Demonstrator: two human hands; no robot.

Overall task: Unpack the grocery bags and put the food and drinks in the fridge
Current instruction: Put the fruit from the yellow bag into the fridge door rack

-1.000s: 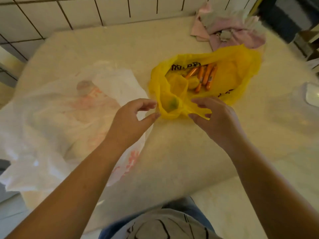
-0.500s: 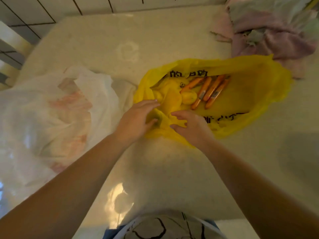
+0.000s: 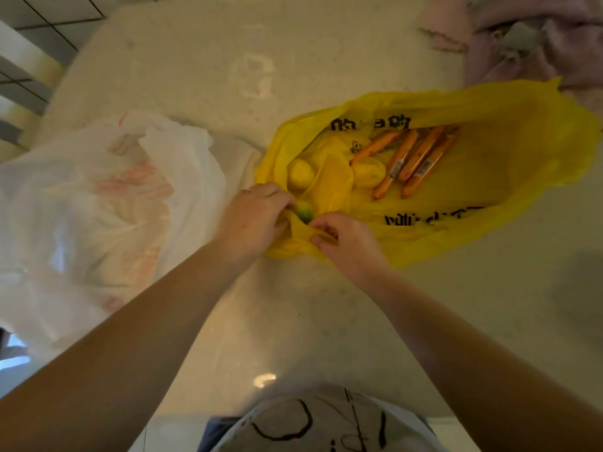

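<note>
A yellow plastic bag (image 3: 509,164) with black print lies on the counter, its mouth towards me. Inside it lie several orange sausage sticks (image 3: 411,161), yellow round fruits (image 3: 300,174) and a greenish fruit (image 3: 305,214) near the opening. My left hand (image 3: 254,220) grips the bag's left edge beside the greenish fruit. With pinched fingers, my right hand (image 3: 346,239) holds the bag's twisted handle at the near edge. A white plastic bag (image 3: 107,203) with red print sits to the left, its contents hidden.
The pale stone counter (image 3: 261,321) carries both bags. A heap of pink and grey cloths (image 3: 535,40) lies at the back right, touching the yellow bag's far edge. Tiled wall runs along the top left.
Both hands have closed on the yellow bag's near edge and pulled its mouth apart, so more fruit shows. The camera has leaned closer over the counter.
</note>
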